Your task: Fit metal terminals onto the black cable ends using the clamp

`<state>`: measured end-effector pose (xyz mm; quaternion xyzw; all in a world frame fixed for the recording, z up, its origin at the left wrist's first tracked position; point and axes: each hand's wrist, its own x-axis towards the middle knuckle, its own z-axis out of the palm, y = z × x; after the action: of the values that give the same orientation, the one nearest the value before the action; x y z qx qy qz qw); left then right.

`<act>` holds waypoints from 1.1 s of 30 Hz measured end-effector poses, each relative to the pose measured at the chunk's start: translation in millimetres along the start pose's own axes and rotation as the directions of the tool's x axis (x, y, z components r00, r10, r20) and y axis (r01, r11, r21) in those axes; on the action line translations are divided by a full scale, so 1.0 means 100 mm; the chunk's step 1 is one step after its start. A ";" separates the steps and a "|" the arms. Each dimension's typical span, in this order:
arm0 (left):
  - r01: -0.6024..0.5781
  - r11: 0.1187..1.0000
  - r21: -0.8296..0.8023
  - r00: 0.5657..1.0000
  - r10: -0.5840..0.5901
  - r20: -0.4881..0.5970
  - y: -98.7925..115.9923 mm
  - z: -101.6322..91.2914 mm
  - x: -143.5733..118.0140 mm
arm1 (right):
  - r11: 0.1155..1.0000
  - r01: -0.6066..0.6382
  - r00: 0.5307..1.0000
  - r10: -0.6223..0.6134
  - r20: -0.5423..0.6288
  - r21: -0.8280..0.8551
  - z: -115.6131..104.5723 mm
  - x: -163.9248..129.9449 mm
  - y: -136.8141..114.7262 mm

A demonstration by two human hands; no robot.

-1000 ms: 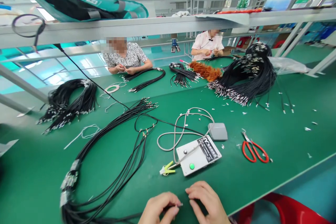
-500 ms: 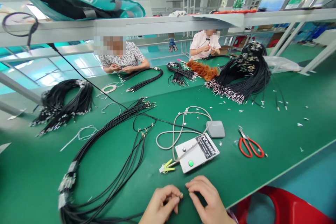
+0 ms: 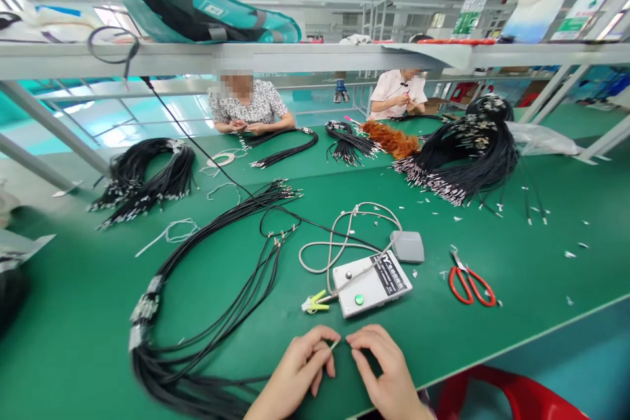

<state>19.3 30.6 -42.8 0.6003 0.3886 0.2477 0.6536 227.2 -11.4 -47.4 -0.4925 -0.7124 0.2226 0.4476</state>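
1. Fingertips of the left hand (image 3: 300,371) pinch a thin wire end (image 3: 335,344); the right hand (image 3: 381,367) curls beside it, touching.
2. White control box (image 3: 371,282) sits at twelve o'clock, black cable bundle (image 3: 197,341) at nine, red scissors (image 3: 470,282) at two.

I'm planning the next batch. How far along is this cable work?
Hard to count. Done, it seems: a taped bundle lies at the near left. In hand: the left hand pinches one cable's tip; the right hand meets it, beside the tester. Left: a large pile far right, another far left.
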 end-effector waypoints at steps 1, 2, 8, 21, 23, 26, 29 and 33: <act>0.003 1.000 -0.010 1.000 -0.003 -0.003 0.02 0.00 0.00 | 1.000 -0.001 1.000 0.001 0.004 0.000 -0.01 0.00 -0.01; 0.003 1.000 -0.022 1.000 -0.004 -0.009 0.03 0.00 -0.01 | 1.000 -0.003 1.000 0.003 0.008 0.001 -0.01 0.01 -0.01; 0.039 0.992 -0.118 0.997 -0.046 -0.060 0.10 -0.06 -0.01 | 1.000 0.007 0.999 -0.007 0.036 0.005 -0.02 0.00 0.04; 0.088 0.991 -0.102 0.949 -0.114 -0.293 0.31 0.08 -0.17 | 0.992 -0.120 0.992 0.118 0.053 0.025 0.11 0.22 -0.27; 0.087 0.995 -0.045 0.937 -0.098 -0.335 0.33 0.11 -0.20 | 0.992 -0.118 0.991 0.115 0.067 0.046 0.14 0.23 -0.31; 0.049 0.994 0.098 0.899 -0.001 -0.439 0.33 0.16 -0.23 | 0.993 -0.107 0.992 0.103 0.069 0.045 0.14 0.23 -0.36; 0.016 0.964 0.266 0.831 0.135 -0.540 0.34 0.21 -0.22 | 0.988 -0.137 0.990 0.135 0.032 0.070 0.11 0.24 -0.40; 0.001 0.935 0.354 0.778 0.221 -0.588 0.35 0.22 -0.21 | 0.927 -0.302 0.953 0.295 0.063 0.222 0.15 0.28 -0.39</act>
<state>29.8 6.6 -5.1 0.6097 0.5810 0.3993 0.3623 191.3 -0.2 -13.3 -0.5368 -0.6051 0.3758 0.4523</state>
